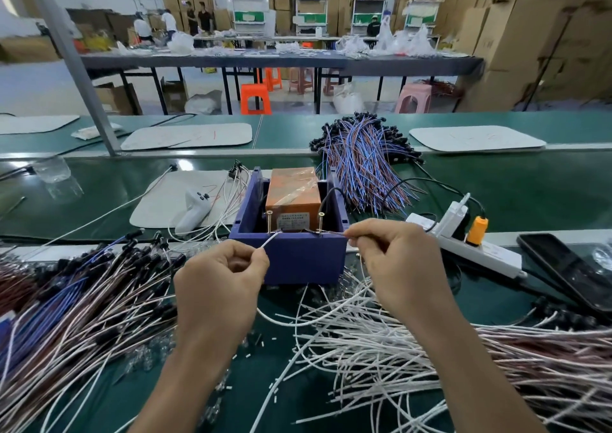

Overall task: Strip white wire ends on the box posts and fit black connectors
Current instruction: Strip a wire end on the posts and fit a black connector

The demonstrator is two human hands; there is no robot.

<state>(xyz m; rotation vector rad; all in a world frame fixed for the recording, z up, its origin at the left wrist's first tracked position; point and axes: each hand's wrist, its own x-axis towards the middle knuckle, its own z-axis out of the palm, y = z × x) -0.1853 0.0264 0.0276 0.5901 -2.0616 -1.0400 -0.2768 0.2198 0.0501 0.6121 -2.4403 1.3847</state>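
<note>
**Left hand** (222, 287): I am pinching a white wire (270, 241) between thumb and forefinger just behind its tip. I am aiming the tip at the left post (269, 222) on the blue box (298, 260). The short grip is probably keeping the end stiff.

**Right hand** (397, 260): I am pinching a thin strand (332, 233) running past the right post (321, 222), seemingly holding it taut. I cannot tell whether it is the same wire.

**Stock:** loose white wires (364, 340) are lying within right-hand reach. Wires with black connectors (99, 283) are piling up on the left.

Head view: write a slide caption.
Left hand and right hand each hold a wire end to posts on the blue box.
</note>
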